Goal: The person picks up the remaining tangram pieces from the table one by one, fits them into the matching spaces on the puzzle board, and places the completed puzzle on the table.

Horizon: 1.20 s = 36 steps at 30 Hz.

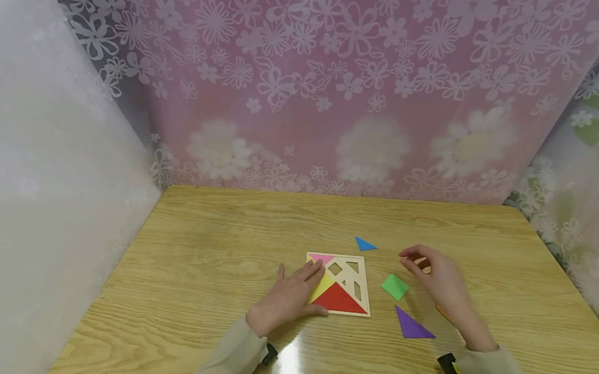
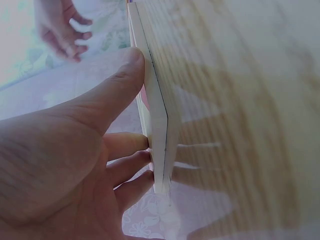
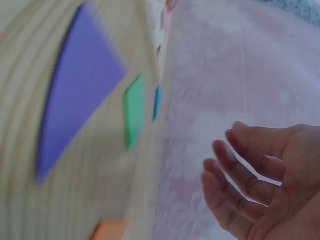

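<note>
My left hand [image 1: 291, 295] rests on a pale wooden tangram board [image 1: 363, 292], fingers extended over its left side and thumb along its near edge. A red triangle [image 1: 337, 300], a yellow triangle [image 1: 321, 288] and a pink piece [image 1: 327, 258] lie in the board, the last two partly covered by fingers. Several cut-out recesses show at its right. Above the table to the right, my right hand [image 1: 442, 277] hovers with loosely bent fingers and nothing in them. Below and left of it lies a green square [image 1: 395, 287]; a purple triangle [image 1: 411, 327] lies nearer me.
Beyond the board's far right corner lies a small blue triangle [image 1: 365, 244]. An orange piece [image 1: 443, 311] is mostly hidden under my right forearm in the head view. Flowered curtains [image 1: 296, 93] stand behind the wooden table [image 1: 194, 249] and along its sides.
</note>
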Each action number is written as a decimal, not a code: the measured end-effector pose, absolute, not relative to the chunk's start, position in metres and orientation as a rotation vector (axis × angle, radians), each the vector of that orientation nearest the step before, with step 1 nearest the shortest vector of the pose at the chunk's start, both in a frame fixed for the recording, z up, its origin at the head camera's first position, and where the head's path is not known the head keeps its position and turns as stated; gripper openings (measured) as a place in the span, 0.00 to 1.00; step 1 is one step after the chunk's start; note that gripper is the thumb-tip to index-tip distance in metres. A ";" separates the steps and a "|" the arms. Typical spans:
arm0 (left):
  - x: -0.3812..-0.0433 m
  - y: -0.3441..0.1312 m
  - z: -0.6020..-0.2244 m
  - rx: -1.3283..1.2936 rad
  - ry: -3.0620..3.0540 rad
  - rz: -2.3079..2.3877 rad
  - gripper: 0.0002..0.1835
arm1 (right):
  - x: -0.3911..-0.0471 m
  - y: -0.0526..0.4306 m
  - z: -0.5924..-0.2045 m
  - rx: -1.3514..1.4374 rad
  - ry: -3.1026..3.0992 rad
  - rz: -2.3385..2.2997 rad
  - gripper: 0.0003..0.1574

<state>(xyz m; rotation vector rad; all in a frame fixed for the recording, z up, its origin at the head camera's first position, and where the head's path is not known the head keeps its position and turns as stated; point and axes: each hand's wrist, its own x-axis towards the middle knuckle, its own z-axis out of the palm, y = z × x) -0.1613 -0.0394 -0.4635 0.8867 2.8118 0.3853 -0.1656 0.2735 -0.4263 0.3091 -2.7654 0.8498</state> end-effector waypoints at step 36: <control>-0.162 -0.039 -0.468 0.892 2.826 0.384 0.48 | -0.163 0.337 -0.453 0.218 -3.213 0.599 0.14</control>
